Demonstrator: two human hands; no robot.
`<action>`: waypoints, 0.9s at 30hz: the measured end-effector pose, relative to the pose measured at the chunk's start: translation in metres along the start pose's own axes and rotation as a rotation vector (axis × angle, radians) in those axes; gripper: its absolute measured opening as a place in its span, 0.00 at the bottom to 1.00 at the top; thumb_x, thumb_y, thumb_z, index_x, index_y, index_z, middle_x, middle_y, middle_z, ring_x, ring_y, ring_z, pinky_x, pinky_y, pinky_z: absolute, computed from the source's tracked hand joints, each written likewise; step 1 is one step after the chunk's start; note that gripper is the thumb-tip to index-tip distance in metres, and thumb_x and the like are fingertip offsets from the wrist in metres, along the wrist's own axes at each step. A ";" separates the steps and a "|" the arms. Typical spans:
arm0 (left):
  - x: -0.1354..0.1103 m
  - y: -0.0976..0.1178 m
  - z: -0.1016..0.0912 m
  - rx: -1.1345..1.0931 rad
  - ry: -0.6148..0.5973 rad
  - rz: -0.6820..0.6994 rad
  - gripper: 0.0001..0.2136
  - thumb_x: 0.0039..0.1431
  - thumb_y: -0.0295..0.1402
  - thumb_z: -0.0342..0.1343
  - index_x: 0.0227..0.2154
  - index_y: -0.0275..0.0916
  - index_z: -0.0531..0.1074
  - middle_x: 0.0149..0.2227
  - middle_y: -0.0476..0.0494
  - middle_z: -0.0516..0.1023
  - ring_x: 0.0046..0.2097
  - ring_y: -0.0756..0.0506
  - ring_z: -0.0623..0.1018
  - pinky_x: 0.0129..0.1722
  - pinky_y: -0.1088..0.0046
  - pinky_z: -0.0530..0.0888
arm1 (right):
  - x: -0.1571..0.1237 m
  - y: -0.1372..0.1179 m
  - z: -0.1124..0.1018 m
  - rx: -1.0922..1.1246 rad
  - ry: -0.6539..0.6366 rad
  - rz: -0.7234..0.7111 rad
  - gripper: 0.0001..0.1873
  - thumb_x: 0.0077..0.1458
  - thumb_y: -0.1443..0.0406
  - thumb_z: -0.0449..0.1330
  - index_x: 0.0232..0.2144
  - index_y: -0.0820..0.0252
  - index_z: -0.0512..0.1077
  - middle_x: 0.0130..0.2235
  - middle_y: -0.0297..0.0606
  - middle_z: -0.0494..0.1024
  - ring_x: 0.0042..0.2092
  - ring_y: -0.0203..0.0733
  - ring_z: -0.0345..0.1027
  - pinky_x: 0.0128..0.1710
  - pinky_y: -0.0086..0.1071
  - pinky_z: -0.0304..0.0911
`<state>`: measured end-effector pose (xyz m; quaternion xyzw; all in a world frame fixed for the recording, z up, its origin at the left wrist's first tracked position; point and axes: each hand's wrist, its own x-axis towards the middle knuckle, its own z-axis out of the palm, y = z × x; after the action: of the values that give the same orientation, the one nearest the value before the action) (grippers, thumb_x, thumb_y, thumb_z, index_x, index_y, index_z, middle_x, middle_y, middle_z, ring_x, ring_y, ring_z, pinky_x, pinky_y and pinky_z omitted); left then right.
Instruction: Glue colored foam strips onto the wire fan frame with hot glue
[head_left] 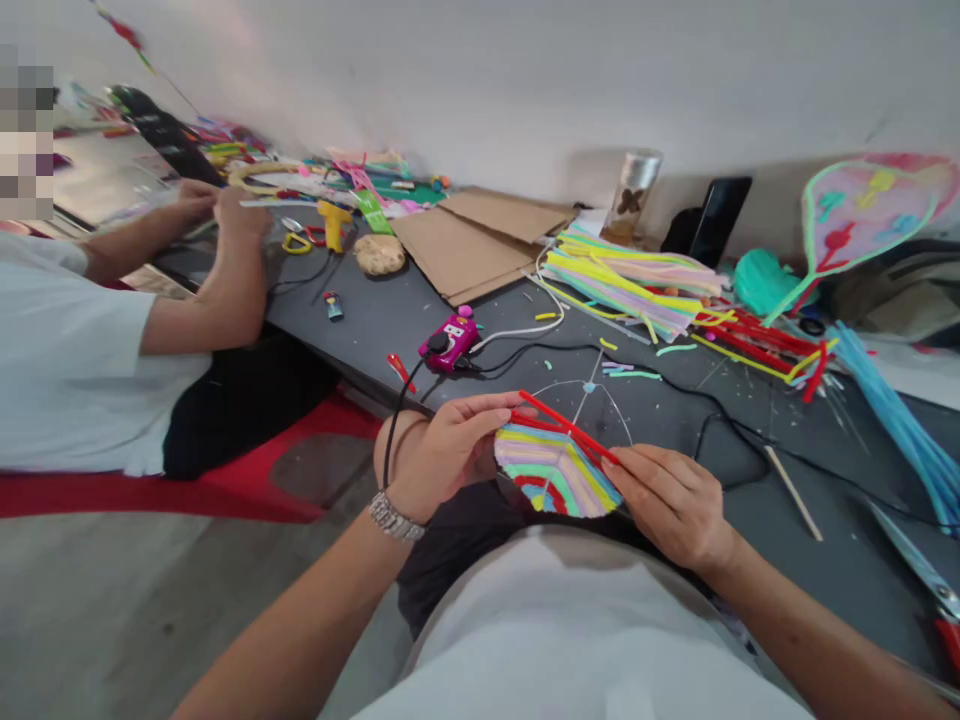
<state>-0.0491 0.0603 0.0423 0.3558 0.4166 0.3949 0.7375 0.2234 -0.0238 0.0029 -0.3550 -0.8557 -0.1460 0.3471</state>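
Observation:
A round wire frame point(589, 386), its near half covered in bands of coloured pipe cleaners point(559, 470), is held between my hands above the table's front edge. My left hand point(457, 445) pinches the left rim of this piece, fingers closed. A red pipe cleaner point(559, 417) stretches across the top of the striped part, bent over the middle wire. Its right end is in the fingers of my right hand point(675, 495), which are closed at the piece's right rim. The upper half of the frame is bare wire.
A purple power strip point(450, 340) with black cables lies left of the piece. Beyond are cardboard point(480, 245), bundled pipe cleaners point(630, 280) and a bottle point(634, 195). Scissors point(919, 565) lie at right. A co-worker's arms point(202, 260) work at left near a yellow glue gun point(335, 225).

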 end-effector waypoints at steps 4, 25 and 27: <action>0.016 -0.014 -0.002 0.058 -0.022 -0.054 0.22 0.45 0.32 0.72 0.45 0.35 0.83 0.44 0.33 0.86 0.40 0.40 0.84 0.40 0.65 0.80 | -0.018 0.001 0.010 -0.003 -0.061 0.118 0.22 0.63 0.73 0.58 0.59 0.59 0.74 0.50 0.46 0.84 0.51 0.48 0.77 0.50 0.42 0.77; 0.039 -0.045 0.000 1.198 0.239 0.460 0.09 0.58 0.32 0.59 0.40 0.41 0.82 0.39 0.42 0.80 0.36 0.44 0.75 0.42 0.67 0.71 | -0.025 -0.025 0.014 -0.019 -0.159 0.447 0.26 0.62 0.71 0.59 0.62 0.59 0.68 0.56 0.50 0.80 0.57 0.56 0.72 0.53 0.50 0.68; 0.038 -0.046 -0.002 1.203 0.237 0.457 0.09 0.58 0.33 0.59 0.38 0.41 0.82 0.38 0.42 0.80 0.35 0.44 0.75 0.40 0.67 0.70 | -0.025 -0.027 0.011 0.002 -0.171 0.449 0.24 0.62 0.72 0.59 0.60 0.60 0.70 0.57 0.51 0.79 0.58 0.55 0.72 0.53 0.49 0.68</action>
<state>-0.0247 0.0745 -0.0105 0.7401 0.5571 0.2762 0.2561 0.2118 -0.0498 -0.0219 -0.5469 -0.7819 -0.0336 0.2974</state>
